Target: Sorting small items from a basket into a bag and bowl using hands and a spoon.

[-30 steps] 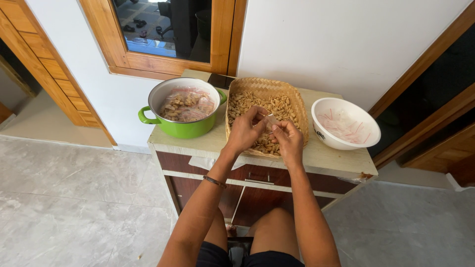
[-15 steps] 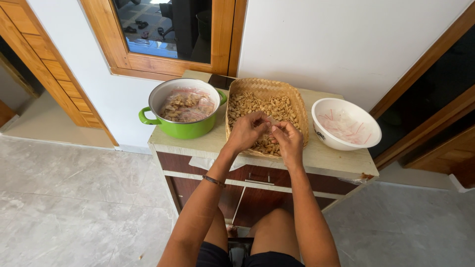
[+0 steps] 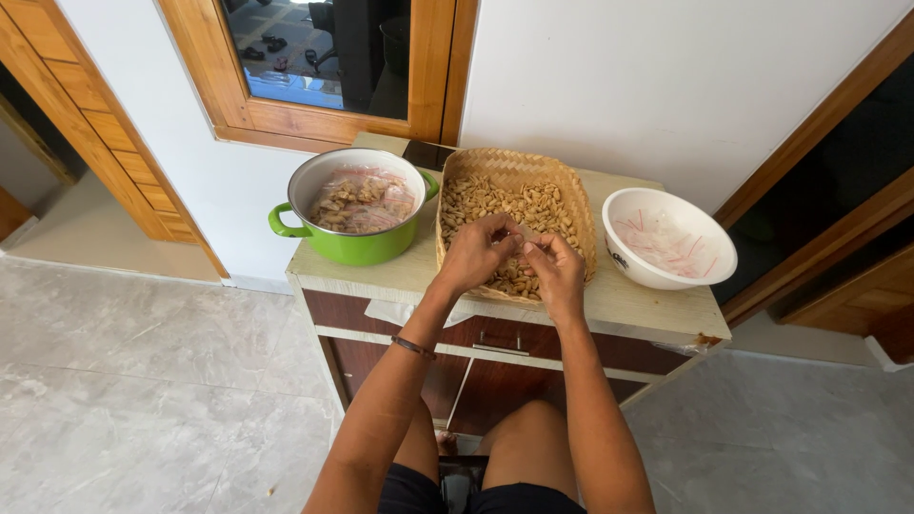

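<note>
While over tan peanuts [image 3: 495, 200], both hands [image 3: 519, 257] pinch what seems a small clear bag [image 3: 523, 237].

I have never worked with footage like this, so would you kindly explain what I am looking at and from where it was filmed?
There is no machine here: a person wears a camera on the head, so the single view looks down along their own bare arms. The left hand and the right hand meet over a woven basket of peanuts. Between the fingertips they pinch something small and pale, possibly a little clear bag; it is too small to tell for certain. The basket stands on a small cabinet against a white wall. To its left is a green pot holding filled clear packets. To its right is a white bowl containing clear plastic with red strips. The person's knees show below, above a grey tiled floor.
</note>
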